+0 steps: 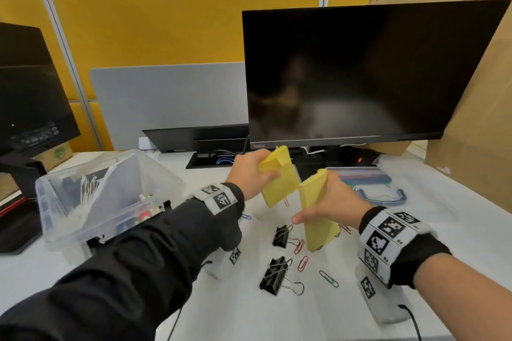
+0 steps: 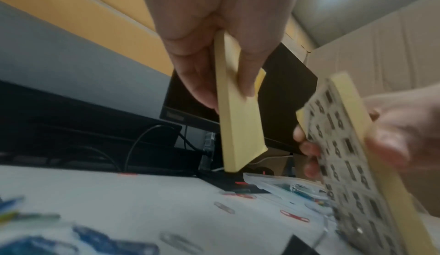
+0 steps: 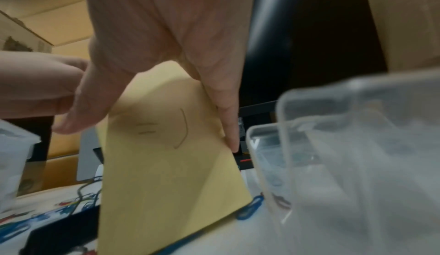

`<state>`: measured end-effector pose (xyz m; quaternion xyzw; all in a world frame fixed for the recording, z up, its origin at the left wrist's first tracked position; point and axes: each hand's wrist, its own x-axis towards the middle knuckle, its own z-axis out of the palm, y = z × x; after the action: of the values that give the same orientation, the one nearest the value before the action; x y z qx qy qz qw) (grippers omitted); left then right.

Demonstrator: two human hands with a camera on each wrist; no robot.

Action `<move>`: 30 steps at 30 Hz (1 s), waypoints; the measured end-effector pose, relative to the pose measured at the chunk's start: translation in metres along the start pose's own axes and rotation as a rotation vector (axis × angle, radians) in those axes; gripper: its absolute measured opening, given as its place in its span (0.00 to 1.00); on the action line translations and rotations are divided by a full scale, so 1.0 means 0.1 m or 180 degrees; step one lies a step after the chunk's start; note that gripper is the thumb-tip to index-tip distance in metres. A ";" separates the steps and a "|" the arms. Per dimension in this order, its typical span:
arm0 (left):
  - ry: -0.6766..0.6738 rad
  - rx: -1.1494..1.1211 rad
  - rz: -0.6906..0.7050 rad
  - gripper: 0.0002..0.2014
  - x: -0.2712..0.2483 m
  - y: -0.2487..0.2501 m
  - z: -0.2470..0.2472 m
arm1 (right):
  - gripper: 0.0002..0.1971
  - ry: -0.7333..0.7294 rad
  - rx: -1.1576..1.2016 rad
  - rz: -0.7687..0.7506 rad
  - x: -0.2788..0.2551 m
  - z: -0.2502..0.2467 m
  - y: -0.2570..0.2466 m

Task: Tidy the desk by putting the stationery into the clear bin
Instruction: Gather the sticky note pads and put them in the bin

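My left hand (image 1: pixel 255 171) grips a yellow sticky-note pad (image 1: pixel 279 183) above the desk, thumb on one face and fingers on the other; the left wrist view shows that pad (image 2: pixel 238 123) on edge. My right hand (image 1: pixel 329 202) holds a second yellow pad (image 1: pixel 318 216) just right of it; this pad (image 3: pixel 166 165) carries faint pen marks. Both pads hang upright, close together but apart. The clear bin (image 1: pixel 91 202) stands open at the left with small items inside. Two black binder clips (image 1: pixel 281 235) (image 1: pixel 274 275) and several coloured paper clips (image 1: pixel 303 263) lie on the white desk below my hands.
A dark monitor (image 1: pixel 360 72) stands behind my hands, with a second screen (image 1: pixel 27 91) at the far left. A clear lidded case (image 1: pixel 368 177) lies at the right behind my right hand. Cardboard (image 1: pixel 476 119) leans at the right edge. A cable slot (image 1: pixel 213 159) opens behind the bin.
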<state>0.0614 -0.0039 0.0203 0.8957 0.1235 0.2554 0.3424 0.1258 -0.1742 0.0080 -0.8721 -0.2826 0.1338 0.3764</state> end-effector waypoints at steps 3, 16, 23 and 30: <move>0.0117 -0.0192 0.0120 0.10 -0.02 0.03 -0.20 | 0.52 -0.0094 -0.0177 0.0189 0.04 -0.02 0.05; -0.0894 -0.1717 -0.0313 0.03 -0.14 0.37 -0.13 | 0.40 0.0245 0.0300 -0.0889 -0.04 0.07 -0.03; -0.1323 -0.1747 -0.0476 0.04 -0.16 0.39 -0.25 | 0.15 0.0177 0.0958 -0.0802 -0.10 -0.01 -0.16; -0.1562 -0.1326 -0.0586 0.04 -0.25 0.40 -0.22 | 0.11 -0.0440 0.2677 0.0093 -0.04 -0.01 -0.25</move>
<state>0.0301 -0.0315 0.0515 0.8263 0.0630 0.0198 0.5594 0.1137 -0.1630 0.0269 -0.6356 -0.2156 0.3008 0.6775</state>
